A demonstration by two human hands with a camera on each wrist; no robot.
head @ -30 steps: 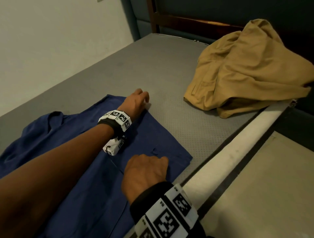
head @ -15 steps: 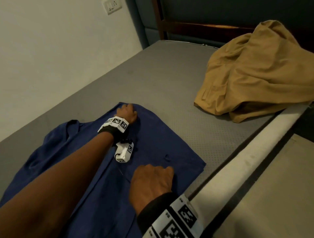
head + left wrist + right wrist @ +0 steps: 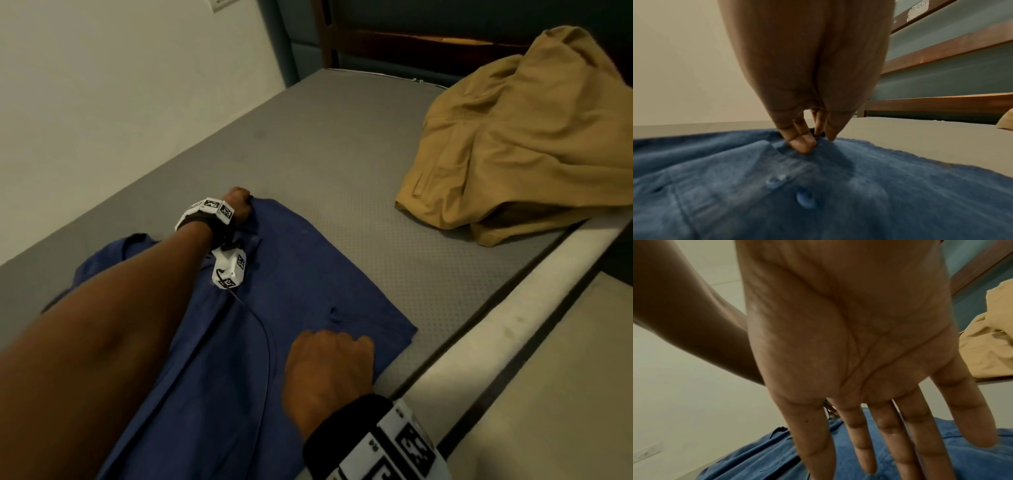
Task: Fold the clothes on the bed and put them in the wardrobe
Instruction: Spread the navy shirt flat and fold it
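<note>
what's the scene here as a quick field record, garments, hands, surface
surface: grey mattress beside a pale wall
being folded: blue shirt, spread flat, buttons showing
waiting: tan garment, crumpled at the far right of the bed
left hand: fingers pinch the shirt's far edge
right hand: fingers straight, over the near part of the shirt
wardrobe: not in view

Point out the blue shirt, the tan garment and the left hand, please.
blue shirt (image 3: 308, 291): head view, flat front panel.
tan garment (image 3: 520, 137): head view, middle of the crumpled heap.
left hand (image 3: 239, 204): head view, knuckles gripping the shirt's far edge.
</note>
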